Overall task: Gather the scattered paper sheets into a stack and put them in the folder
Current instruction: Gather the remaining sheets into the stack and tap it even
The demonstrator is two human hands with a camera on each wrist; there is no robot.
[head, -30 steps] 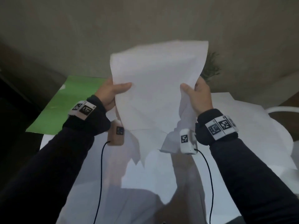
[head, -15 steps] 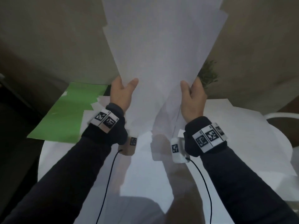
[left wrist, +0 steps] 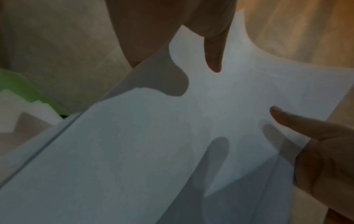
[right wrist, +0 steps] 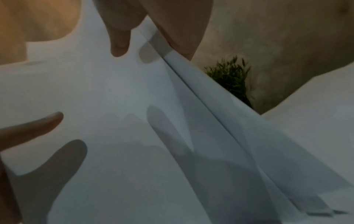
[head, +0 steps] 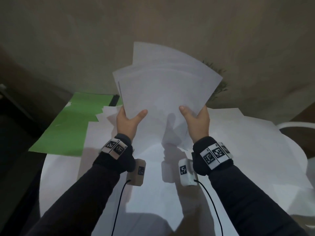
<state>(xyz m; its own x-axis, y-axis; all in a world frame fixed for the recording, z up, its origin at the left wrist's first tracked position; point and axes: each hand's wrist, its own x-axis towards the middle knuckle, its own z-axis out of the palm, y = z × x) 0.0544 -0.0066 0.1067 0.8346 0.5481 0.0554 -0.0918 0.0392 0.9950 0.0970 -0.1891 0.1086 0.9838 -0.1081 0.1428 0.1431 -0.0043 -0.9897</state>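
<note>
Clearly, the paper sheets (head: 163, 92) are held upright above the surface (head: 153, 193) by 2 hands: the left hand (head: 127, 122) and right hand (head: 196, 123) pinch the lower corners, thumbs in front, fingers (left wrist: 213, 50) curled behind. Thin, floppy and slippery, the fanned sheets are best gripped at both side edges. The folder (head: 68, 126) lies left of the fingers. Sheets beneath are partly hidden; their count cannot be told.
</note>
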